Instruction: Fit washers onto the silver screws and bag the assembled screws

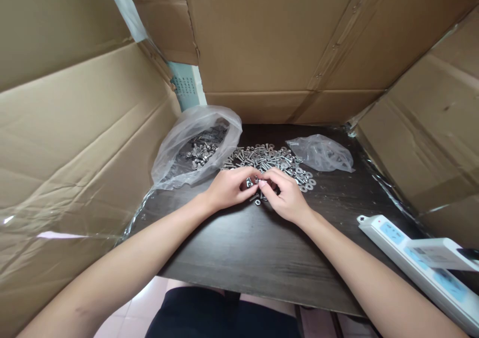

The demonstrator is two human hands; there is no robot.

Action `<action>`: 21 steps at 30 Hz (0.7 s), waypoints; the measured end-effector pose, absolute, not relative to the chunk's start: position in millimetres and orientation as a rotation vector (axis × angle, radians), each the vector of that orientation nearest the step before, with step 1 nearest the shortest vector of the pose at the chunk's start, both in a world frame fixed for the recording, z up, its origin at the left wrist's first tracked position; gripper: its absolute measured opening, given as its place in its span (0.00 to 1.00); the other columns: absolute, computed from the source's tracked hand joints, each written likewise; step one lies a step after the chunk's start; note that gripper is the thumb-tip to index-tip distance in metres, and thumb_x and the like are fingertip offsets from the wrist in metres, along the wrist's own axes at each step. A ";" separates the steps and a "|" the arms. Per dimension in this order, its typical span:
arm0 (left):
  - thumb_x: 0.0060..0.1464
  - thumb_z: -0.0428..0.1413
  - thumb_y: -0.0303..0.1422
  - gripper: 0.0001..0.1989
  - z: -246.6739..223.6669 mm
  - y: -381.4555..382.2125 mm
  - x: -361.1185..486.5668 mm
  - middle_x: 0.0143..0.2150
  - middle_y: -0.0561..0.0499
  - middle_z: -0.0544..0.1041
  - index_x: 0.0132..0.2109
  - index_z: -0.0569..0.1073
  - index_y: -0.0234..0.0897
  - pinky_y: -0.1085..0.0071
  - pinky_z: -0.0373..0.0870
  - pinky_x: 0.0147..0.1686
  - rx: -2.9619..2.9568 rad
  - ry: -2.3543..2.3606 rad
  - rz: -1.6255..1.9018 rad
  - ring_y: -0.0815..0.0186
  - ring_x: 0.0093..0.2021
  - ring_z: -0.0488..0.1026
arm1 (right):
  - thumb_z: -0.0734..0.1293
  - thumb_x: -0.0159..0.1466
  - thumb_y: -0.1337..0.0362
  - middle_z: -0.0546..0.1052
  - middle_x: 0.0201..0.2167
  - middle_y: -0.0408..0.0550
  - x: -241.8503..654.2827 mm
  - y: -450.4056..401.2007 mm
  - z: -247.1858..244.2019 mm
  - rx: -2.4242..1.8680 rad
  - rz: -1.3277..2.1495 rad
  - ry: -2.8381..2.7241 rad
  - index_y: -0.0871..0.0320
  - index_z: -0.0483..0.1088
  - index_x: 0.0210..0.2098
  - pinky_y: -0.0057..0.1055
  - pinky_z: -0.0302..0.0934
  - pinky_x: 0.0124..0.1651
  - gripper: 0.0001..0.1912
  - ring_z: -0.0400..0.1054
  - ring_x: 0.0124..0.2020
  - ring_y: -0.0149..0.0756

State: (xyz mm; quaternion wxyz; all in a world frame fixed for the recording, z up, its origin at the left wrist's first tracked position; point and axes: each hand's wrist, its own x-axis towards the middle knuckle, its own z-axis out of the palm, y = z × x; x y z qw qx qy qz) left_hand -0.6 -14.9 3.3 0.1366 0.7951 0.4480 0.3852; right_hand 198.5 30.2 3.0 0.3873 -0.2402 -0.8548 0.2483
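My left hand and my right hand meet at the fingertips, low over the table. Both are closed, pinching a small silver bolt between them; whether a nut or washer sits on it is too small to tell. Right behind the hands spreads a loose pile of silver bolts, nuts and flat washers. A single washer lies on the wood just in front of my fingers. My right fingers partly hide a few more pieces beneath them.
An open clear plastic bag with assembled bolts stands left of the pile. A flatter plastic bag lies at right. A white power strip with a plugged-in adapter is at the right edge. Cardboard walls surround the dark table.
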 end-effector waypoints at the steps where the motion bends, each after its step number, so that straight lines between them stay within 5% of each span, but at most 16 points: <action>1: 0.63 0.56 0.34 0.09 3.2 -14.7 -0.6 0.41 0.52 0.81 0.49 0.75 0.38 0.76 0.69 0.32 2.304 1.294 1.120 0.73 0.27 0.73 | 0.63 0.71 0.67 0.72 0.32 0.46 198.5 30.4 2.9 -0.610 0.631 -2.178 0.56 0.70 0.37 0.34 0.61 0.35 0.05 0.66 0.32 0.36; 21: 0.63 0.56 0.33 0.09 2.3 -14.1 -0.5 0.39 0.52 0.80 0.48 0.75 0.38 0.76 0.69 0.31 2.278 1.299 1.116 0.73 0.27 0.73 | 0.62 0.73 0.66 0.72 0.32 0.46 198.8 32.1 1.4 -0.597 0.620 -2.190 0.57 0.71 0.37 0.33 0.61 0.37 0.09 0.67 0.33 0.35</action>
